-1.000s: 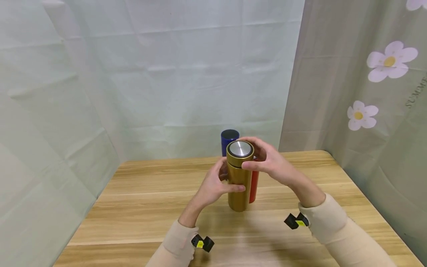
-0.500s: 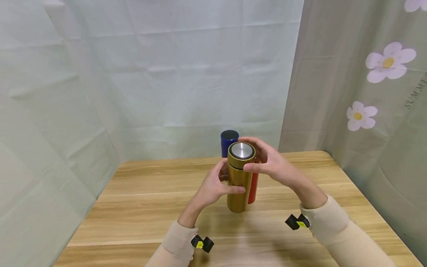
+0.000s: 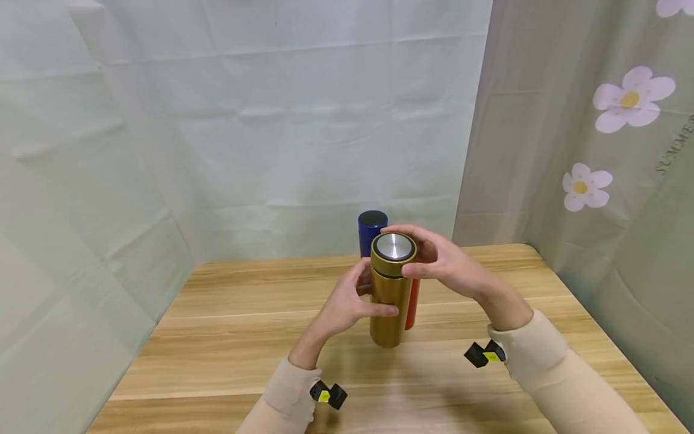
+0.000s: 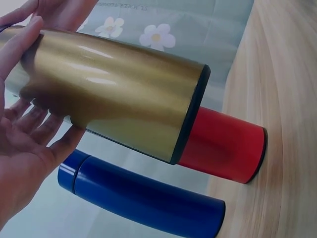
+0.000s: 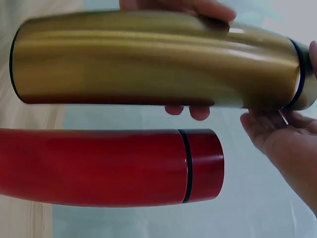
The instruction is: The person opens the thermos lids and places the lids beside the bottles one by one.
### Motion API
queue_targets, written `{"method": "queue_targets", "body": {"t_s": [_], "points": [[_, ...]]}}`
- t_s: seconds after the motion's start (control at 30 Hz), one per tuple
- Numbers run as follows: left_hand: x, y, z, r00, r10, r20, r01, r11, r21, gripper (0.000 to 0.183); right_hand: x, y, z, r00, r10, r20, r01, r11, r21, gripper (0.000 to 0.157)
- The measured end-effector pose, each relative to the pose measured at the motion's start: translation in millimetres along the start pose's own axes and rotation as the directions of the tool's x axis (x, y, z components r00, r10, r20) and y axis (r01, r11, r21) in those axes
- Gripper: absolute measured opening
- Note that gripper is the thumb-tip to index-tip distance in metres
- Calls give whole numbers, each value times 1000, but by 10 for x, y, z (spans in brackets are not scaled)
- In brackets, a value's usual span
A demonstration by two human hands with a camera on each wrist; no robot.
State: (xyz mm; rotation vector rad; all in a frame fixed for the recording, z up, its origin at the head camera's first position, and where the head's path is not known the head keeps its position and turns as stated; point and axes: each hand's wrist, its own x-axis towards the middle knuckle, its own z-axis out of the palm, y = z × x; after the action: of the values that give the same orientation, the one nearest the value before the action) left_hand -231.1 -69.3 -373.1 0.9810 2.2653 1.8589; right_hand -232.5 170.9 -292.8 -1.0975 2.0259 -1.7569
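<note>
A gold thermos (image 3: 389,328) stands upright, tilted a little, in the middle of the head view. My left hand (image 3: 344,301) grips its body, thumb across the front and fingers behind. Around the lid (image 3: 394,246), with its silver top disc, my right hand (image 3: 450,262) curls; the thumb lies on the near rim and the fingers reach round the far side. In the left wrist view, the thermos's dark base appears raised off the table.
A blue thermos (image 3: 368,236) stands behind the gold one, and a red thermos (image 5: 99,166) stands close at its right rear. All are on or over a wooden table (image 3: 233,337). Pale cloth hangs behind the table, with a flowered curtain (image 3: 542,150) at the right.
The gold thermos's top has shifted slightly right and towards me, with my right hand moving slightly on the lid. My left hand keeps its hold, almost still.
</note>
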Motion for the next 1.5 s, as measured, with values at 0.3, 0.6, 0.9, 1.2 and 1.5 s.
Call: {"method": "queue_targets", "body": {"t_s": [0.3,0.6,0.9,1.2,1.5], "points": [[0,5,-3,1000,-7,-2,7,1000,-3,76,-2,-16,1,1000,12,16,-12,1000,-1,75],[1,5,-9,999,-4,-38,5,1000,24,76,35,-25,218,977,-29,-213,-4,988,-154,71],[2,10,-19,1000,-8,-21,9,1000,13,78,24,-18,114,996,24,-83,-20,999,46,67],[2,3,-25,1000,-2,-29,2,1000,9,76,37,-11,110,995,52,-90,-51,999,18,77],[3,-8,-32,999,2,-45,-1,1000,19,77,44,23,183,977,16,-210,-34,996,-82,69]]}}
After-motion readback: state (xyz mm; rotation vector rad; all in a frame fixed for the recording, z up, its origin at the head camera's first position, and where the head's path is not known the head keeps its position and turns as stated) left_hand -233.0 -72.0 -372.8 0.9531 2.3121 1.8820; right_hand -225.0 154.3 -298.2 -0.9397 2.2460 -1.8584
